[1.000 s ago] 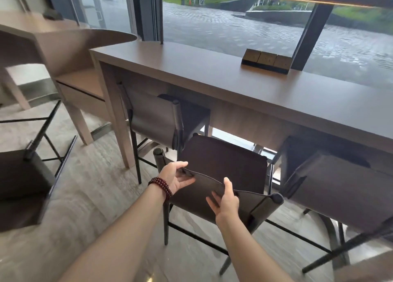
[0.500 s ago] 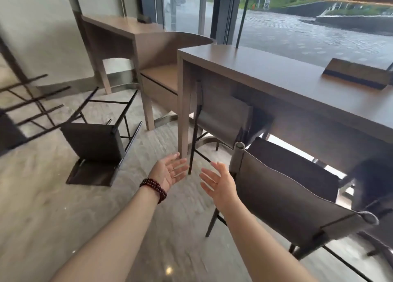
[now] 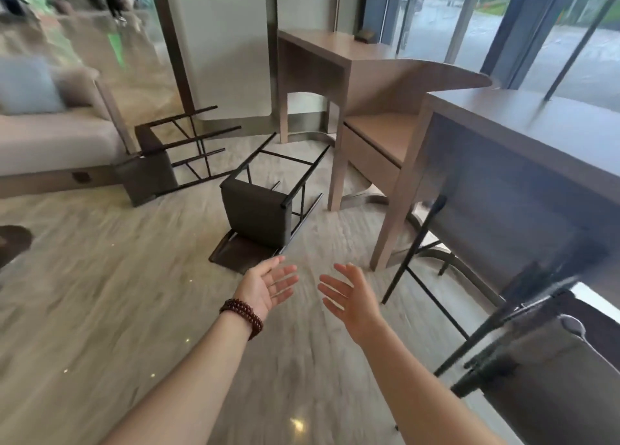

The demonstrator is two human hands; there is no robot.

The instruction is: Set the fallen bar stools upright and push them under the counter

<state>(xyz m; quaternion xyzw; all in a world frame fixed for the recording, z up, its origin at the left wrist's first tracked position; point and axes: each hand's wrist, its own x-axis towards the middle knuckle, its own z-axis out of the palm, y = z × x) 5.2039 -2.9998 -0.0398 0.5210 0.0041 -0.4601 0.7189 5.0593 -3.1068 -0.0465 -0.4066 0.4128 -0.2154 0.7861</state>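
place: lounge or lobby | cues: window-side counter, bar stools, sofa, floor-to-ceiling glass

A dark fallen bar stool lies at frame centre, legs pointing away, a second fallen stool on its side upper left, an upright stool lower right.

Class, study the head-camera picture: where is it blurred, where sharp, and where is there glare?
Head view: motion blur smears the upright stool and counter at right; the nearer fallen stool, left hand and right hand are fairly sharp; a glare spot shines on the floor near the bottom edge.
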